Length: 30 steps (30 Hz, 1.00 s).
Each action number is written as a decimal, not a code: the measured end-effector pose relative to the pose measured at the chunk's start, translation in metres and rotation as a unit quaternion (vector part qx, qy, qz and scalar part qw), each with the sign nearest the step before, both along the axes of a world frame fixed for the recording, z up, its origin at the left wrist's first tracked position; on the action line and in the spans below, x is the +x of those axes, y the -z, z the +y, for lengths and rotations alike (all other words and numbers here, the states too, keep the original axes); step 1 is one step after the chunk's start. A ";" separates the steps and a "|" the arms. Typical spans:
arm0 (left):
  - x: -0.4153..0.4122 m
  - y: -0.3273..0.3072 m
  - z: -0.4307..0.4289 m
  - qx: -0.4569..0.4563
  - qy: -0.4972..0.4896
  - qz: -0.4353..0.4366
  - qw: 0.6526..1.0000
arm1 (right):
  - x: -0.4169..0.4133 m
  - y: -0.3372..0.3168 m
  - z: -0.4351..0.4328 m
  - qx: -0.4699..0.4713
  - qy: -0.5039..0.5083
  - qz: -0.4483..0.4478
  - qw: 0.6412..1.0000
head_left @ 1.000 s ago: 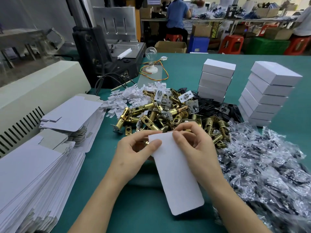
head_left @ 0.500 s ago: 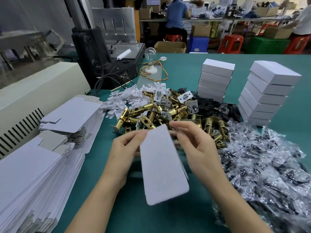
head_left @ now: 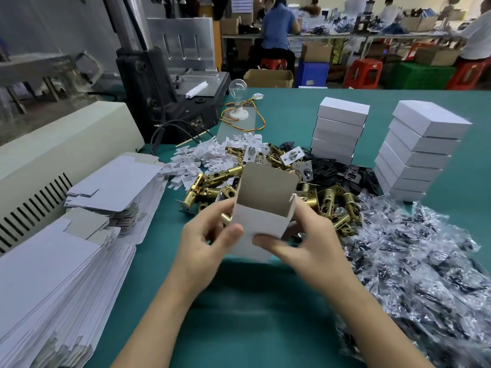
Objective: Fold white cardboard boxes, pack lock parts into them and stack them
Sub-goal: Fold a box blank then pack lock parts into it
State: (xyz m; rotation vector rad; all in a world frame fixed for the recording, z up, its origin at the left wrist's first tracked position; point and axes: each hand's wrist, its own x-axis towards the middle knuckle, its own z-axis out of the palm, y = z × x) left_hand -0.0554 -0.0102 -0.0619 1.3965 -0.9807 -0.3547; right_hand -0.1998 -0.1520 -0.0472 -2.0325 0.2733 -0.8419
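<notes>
At mid-frame above the desk [head_left: 252,301], our left hand [head_left: 207,245] and right hand [head_left: 313,240], each grip clamped on the half-opened white box [head_left: 263,216], are squaring it; next, we judge, its flaps need tucking.

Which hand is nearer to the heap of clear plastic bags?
Right. The right hand is just left of the bags; the left hand lies farther left, across the box.

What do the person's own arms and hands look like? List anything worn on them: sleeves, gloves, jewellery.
The left hand and right hand are bare: no gloves or rings in view. The left forearm and right forearm are uncovered down to the picture's edge, with no sleeve, watch or wristband showing.
</notes>
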 end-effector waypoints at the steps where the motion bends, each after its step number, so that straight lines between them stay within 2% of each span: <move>1: 0.000 0.001 -0.001 0.010 0.002 -0.015 1.000 | 0.000 0.000 0.000 -0.010 -0.011 0.010 1.000; 5: -0.001 0.002 -0.002 0.044 0.035 0.003 0.998 | -0.002 -0.002 0.002 -0.016 -0.023 -0.006 1.000; 10: 0.003 0.012 -0.004 0.111 0.075 -0.014 0.991 | -0.006 -0.005 0.002 0.012 0.056 -0.074 0.996; 15: 0.006 0.019 -0.003 0.137 0.104 -0.014 0.985 | -0.006 -0.005 0.002 0.014 0.071 -0.079 0.994; 21: 0.001 0.026 -0.007 0.170 0.142 -0.038 0.974 | -0.010 -0.015 -0.004 0.094 0.107 -0.105 0.984; 23: 0.002 0.028 -0.007 0.176 0.140 -0.051 0.973 | -0.012 -0.021 -0.013 0.083 0.139 -0.065 0.985; 26: 0.004 0.029 -0.007 0.178 0.137 -0.057 0.973 | -0.006 -0.039 -0.034 0.025 0.147 0.049 0.988; 28: 0.005 0.028 -0.007 0.168 0.138 -0.060 0.974 | 0.007 -0.052 -0.052 -0.043 0.154 0.125 0.979; 30: 0.005 0.028 -0.007 0.163 0.141 -0.062 0.974 | 0.026 -0.061 -0.075 -0.134 0.182 0.192 0.955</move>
